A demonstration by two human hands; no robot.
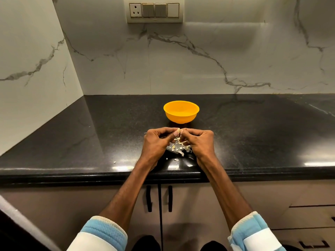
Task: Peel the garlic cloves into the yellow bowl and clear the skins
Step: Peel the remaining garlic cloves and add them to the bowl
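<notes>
fingers (161,131) of left hand (155,143) and right hand (201,140) pinched together on one garlic clove (178,131).
yellow bowl (181,115) just beyond, contents unclear; skins (179,148) heaped below, near bench (90,134) front edge; wide bench either side.

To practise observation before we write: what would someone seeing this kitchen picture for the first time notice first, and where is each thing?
The bright yellow bowl stands out on the black counter, just beyond the hands. Nearer, the left hand and right hand meet, pinching a garlic clove between them. Pale skins lie scattered beneath them on the counter.
</notes>
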